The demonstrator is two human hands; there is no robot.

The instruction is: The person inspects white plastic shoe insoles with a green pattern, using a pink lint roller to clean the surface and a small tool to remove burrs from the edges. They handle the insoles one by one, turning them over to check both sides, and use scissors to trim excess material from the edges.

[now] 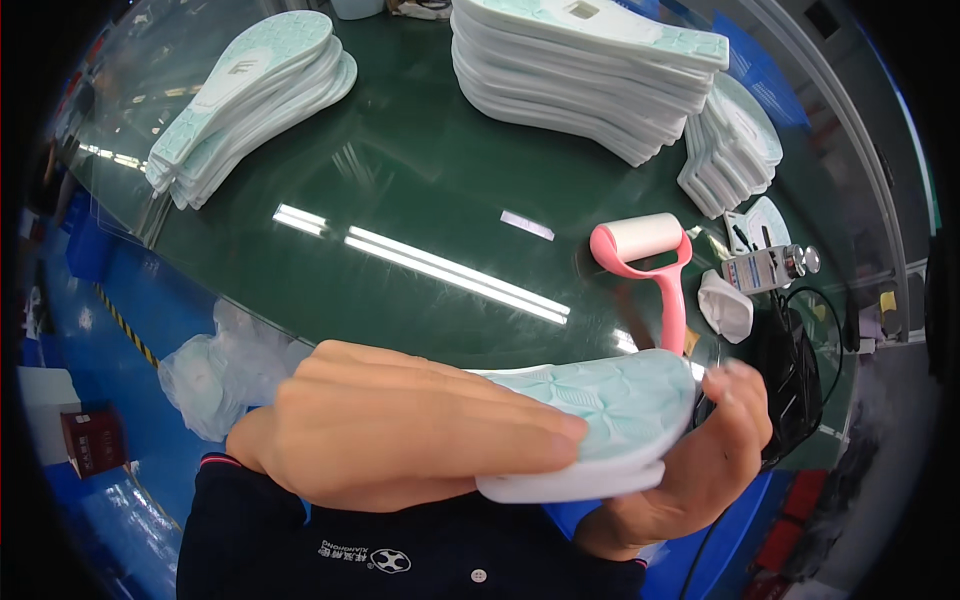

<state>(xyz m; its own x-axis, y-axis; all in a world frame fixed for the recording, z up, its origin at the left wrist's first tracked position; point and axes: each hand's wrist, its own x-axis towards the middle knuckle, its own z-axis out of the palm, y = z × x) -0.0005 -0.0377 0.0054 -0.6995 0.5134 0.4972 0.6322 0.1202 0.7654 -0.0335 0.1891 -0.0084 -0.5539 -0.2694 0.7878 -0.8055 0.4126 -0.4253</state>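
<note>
Close to my body, my left hand (400,430) is closed around a white and pale mint shoe sole (625,405). Its patterned tread faces up, and the fingers lie across it. Below the tread a second white rim shows; whether that is another sole I cannot tell. My right hand (720,440) is at the rounded right end of the sole, fingertips raised beside its edge. Motion smears these fingers, so their grip is unclear. Just beyond the sole lies a lint roller (650,255) with a pink handle and a white roll.
Stacks of soles stand at the far left (250,90), far centre (590,80) and far right (735,145) of the green table (420,200). Near the right edge are a bottle with a metal top (765,268), a crumpled white piece (725,305) and a black bag (795,390). Clear plastic bags (215,370) hang at left.
</note>
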